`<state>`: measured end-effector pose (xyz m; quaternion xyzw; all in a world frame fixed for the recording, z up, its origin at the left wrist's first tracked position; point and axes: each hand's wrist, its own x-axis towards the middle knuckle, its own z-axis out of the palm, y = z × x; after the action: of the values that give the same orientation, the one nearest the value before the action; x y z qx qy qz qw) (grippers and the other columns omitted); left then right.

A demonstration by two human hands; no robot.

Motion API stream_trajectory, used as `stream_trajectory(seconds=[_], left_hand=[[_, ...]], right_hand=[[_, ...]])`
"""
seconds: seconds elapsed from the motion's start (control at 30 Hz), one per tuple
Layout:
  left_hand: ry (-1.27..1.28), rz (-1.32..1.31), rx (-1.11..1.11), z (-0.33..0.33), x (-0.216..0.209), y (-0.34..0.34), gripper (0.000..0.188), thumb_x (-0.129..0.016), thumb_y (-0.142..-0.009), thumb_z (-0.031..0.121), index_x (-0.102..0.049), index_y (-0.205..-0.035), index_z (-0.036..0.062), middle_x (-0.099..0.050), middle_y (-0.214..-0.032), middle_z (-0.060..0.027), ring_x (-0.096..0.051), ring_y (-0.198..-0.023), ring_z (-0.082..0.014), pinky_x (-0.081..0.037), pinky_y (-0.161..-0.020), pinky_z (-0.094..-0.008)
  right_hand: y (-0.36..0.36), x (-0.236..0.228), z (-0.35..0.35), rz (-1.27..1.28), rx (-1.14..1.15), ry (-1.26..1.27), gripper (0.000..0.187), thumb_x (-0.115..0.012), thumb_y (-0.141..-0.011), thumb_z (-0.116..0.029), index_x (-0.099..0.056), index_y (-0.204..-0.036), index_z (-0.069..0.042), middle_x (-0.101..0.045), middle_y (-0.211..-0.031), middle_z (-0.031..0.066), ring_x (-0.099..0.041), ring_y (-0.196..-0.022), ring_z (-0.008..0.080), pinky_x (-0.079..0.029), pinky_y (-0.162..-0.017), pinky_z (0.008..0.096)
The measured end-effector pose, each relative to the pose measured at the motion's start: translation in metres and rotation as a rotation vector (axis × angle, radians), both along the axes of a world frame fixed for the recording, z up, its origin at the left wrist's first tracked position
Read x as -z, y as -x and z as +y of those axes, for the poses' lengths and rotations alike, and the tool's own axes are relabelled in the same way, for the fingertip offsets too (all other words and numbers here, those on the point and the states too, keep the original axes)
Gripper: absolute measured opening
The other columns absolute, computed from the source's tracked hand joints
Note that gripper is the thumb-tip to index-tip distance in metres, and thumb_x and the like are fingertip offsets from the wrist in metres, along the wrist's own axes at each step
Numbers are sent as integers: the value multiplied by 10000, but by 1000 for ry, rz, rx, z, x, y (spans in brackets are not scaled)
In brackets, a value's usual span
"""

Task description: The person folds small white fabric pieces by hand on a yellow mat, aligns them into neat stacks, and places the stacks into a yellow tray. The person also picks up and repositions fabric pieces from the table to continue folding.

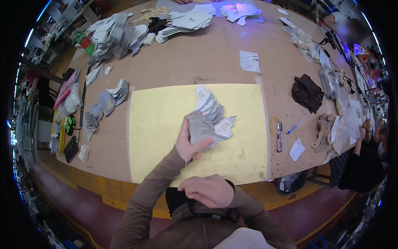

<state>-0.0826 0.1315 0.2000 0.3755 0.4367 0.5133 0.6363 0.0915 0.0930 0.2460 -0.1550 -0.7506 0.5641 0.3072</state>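
Note:
My left hand [187,141] is closed around a bundle of grey fabric pieces [202,128] over the yellow board [161,112]. Beyond the bundle, more stacked grey and white pieces [212,108] fan out on the board, some with cut-out openings. A white-faced piece [224,127] lies at their right end. My right hand [209,191] is curled shut close to my body, at the board's front edge. Thin tan strands run between the bundle and this hand, like a stretched elastic band; its grip on them is partly hidden.
Small grey stacks [107,101] lie left of the board. On the right are a brown cloth [307,93], a red-handled tool [279,139], a blue pen [297,123] and beige bundles [324,132]. Large white piles [186,23] sit at the far side. People work at the right.

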Motion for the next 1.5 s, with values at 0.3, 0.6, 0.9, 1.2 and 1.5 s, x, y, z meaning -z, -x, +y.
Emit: stream_trajectory(seconds=[0.3,0.6,0.9,1.2,1.5], left_hand=[[-141,-365,437,-2,-6,11,993,-728,-743,-56,-125,-1503,158,-522,-1195,-125,-592,-734,-133,-440,-474,-243],[93,-468,125,2,-3,21,964,-759,-818,152,-109,-1524,250,-472,-1295,-146,-578,-787,-243,-495,-528,-317],[134,-674,222,1,-9,58,959,-780,-685,4,-278,-1491,137,-495,-1271,-134,-562,-1139,-333,-490,-966,-528],[51,-199,14,31,-5,65,728,-654,-644,-22,-446,-1340,9,-565,-1187,-108,-582,-1066,-256,-471,-942,-381],[-324,721,24,71,45,31,822,-708,-587,-41,-448,-1363,41,-380,-1467,-130,-406,-1322,-256,-355,-1091,-355]], right_hand=[[-20,23,20,-117,560,191,114,-582,-887,52,-575,-987,-2,-604,-806,87,-619,-679,161,-489,-645,253],[-6,27,15,-194,131,-387,143,-655,-870,-90,-558,-971,-58,-562,-816,93,-584,-721,271,-476,-646,369],[-81,28,34,-393,452,-366,112,-630,-858,-45,-582,-959,-42,-583,-845,102,-577,-745,289,-471,-654,364],[-115,18,67,-543,928,-80,338,-658,-864,-96,-588,-1178,9,-559,-1159,164,-538,-988,333,-424,-901,415],[-14,50,73,-654,846,-628,443,-727,-839,-180,-550,-1173,51,-554,-1134,194,-532,-934,313,-457,-857,392]])
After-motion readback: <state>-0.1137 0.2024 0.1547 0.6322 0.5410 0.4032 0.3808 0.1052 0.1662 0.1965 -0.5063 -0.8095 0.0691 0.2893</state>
